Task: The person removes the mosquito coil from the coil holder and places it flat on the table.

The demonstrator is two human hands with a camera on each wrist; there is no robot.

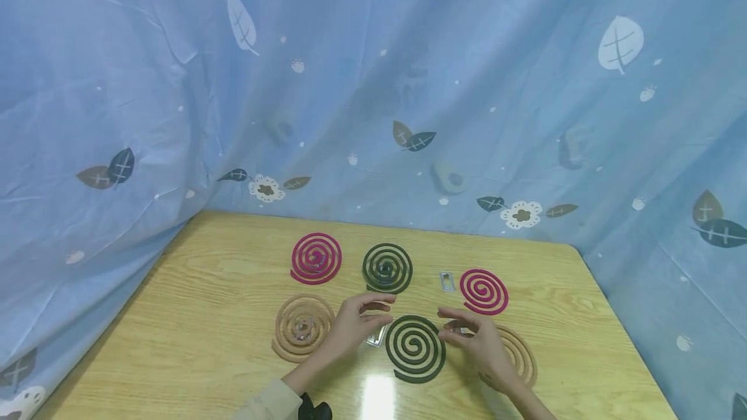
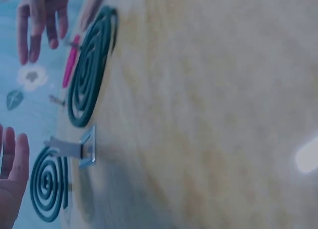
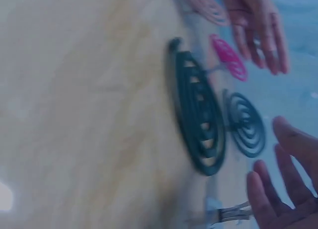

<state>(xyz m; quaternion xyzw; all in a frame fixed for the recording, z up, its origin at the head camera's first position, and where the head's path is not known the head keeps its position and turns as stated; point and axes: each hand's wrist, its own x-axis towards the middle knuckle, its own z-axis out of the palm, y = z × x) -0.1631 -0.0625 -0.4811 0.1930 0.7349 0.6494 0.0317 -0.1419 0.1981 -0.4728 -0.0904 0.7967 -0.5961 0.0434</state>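
A dark green mosquito coil lies flat on the wooden table between my two hands. Left of it, my left hand hovers with fingers loosely bent, above a small metal coil stand whose tongue is bent up in the left wrist view. My right hand hovers at the coil's right side, its fingers apart and holding nothing. Another metal stand lies beneath the right hand, partly hidden by it in the head view. A tan coil lies partly behind the right hand.
Behind the left hand, a pink coil, a second green coil and a tan coil sit on metal stands. Farther right are a flat metal stand and a pink coil. A blue patterned curtain borders the table.
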